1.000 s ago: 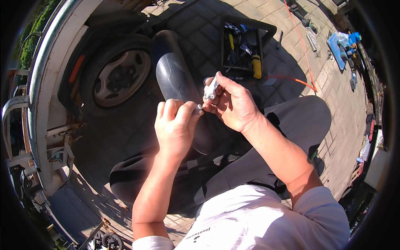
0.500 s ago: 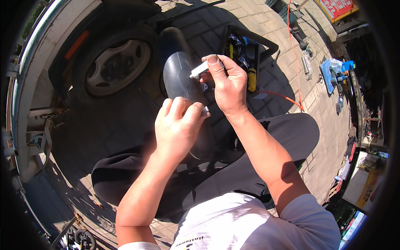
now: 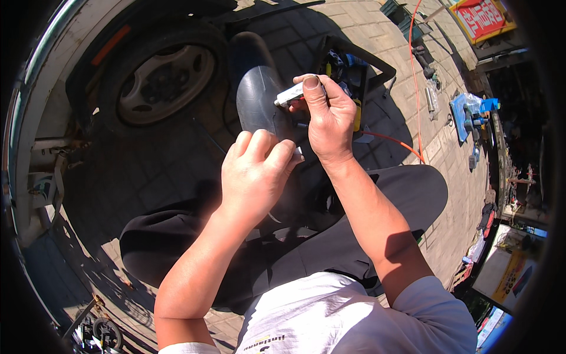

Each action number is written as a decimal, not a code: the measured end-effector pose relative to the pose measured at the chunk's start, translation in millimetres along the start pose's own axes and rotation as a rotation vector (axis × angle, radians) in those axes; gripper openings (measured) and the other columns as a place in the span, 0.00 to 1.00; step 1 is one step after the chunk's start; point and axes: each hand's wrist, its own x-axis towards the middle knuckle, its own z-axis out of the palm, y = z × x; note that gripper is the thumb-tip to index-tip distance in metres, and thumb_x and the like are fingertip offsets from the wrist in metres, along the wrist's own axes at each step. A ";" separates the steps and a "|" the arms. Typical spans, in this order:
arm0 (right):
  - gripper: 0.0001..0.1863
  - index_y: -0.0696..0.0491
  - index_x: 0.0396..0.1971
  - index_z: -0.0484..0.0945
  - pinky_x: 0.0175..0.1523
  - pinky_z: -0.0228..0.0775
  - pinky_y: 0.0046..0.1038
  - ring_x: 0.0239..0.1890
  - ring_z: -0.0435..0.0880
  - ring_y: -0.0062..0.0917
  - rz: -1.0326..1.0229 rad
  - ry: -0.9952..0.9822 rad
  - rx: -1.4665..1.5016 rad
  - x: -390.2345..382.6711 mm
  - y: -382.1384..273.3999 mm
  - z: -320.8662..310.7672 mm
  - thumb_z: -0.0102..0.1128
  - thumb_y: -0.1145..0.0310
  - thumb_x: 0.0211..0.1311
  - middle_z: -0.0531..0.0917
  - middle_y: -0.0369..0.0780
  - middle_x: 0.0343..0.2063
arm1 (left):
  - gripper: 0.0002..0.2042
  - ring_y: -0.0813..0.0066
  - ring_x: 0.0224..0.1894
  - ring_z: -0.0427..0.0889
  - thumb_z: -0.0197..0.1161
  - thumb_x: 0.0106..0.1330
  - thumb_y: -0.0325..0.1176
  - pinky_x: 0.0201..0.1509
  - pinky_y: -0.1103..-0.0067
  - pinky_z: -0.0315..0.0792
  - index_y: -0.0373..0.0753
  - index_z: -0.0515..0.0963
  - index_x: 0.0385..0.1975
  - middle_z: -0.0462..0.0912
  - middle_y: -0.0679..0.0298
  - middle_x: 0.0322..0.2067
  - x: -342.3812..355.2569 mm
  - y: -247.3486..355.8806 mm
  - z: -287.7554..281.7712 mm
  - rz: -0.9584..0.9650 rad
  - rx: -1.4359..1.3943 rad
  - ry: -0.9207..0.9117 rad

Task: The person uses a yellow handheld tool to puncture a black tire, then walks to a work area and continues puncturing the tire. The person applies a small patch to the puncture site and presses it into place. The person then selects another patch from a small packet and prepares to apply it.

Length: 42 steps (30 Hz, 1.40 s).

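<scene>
The right hand (image 3: 331,121) grasps one white tube (image 3: 290,94), its tip at the right side of one black inner tube (image 3: 258,97) (if they touch, I cannot tell). The left hand (image 3: 254,171) pinches one small white piece (image 3: 298,152). One wheel (image 3: 167,82) stands leftward; one toolbox (image 3: 368,59) lies behind the right hand.
</scene>
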 end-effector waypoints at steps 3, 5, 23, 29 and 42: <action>0.14 0.58 0.39 0.83 0.37 0.74 0.17 0.30 0.79 0.12 -0.010 -0.001 -0.014 -0.2 -1.0 0.2 0.62 0.61 0.75 0.82 0.31 0.28 | 0.11 0.66 0.34 0.75 0.77 0.56 0.30 0.34 0.74 0.74 0.43 0.84 0.37 0.76 0.65 0.32 0.1 0.0 0.3 0.005 0.006 -0.002; 0.13 0.58 0.38 0.83 0.37 0.74 0.17 0.30 0.79 0.12 -0.006 -0.002 -0.002 0.0 -1.5 0.4 0.62 0.62 0.75 0.82 0.31 0.28 | 0.11 0.66 0.35 0.75 0.77 0.56 0.30 0.34 0.74 0.74 0.43 0.84 0.37 0.76 0.66 0.32 0.1 0.4 0.4 0.001 0.003 -0.006; 0.10 0.59 0.38 0.83 0.36 0.75 0.18 0.30 0.79 0.13 -0.052 -0.012 -0.012 0.6 1.9 0.8 0.63 0.67 0.74 0.81 0.32 0.31 | 0.11 0.67 0.35 0.75 0.77 0.57 0.30 0.34 0.73 0.75 0.43 0.84 0.38 0.76 0.66 0.32 0.9 -0.6 0.9 -0.021 -0.010 -0.003; 0.08 0.60 0.38 0.83 0.35 0.74 0.19 0.29 0.79 0.14 -0.169 -0.032 -0.093 0.4 2.2 0.2 0.64 0.70 0.72 0.81 0.34 0.31 | 0.10 0.66 0.35 0.75 0.76 0.58 0.30 0.34 0.72 0.74 0.43 0.84 0.38 0.75 0.65 0.31 0.1 -1.5 2.2 -0.009 -0.004 0.010; 0.07 0.61 0.37 0.82 0.33 0.74 0.20 0.29 0.81 0.17 -0.336 -0.053 -0.274 3.0 2.5 -2.3 0.66 0.71 0.71 0.82 0.37 0.32 | 0.10 0.65 0.35 0.76 0.76 0.58 0.30 0.34 0.72 0.75 0.44 0.84 0.38 0.76 0.65 0.31 0.1 -2.3 2.5 -0.020 -0.015 -0.005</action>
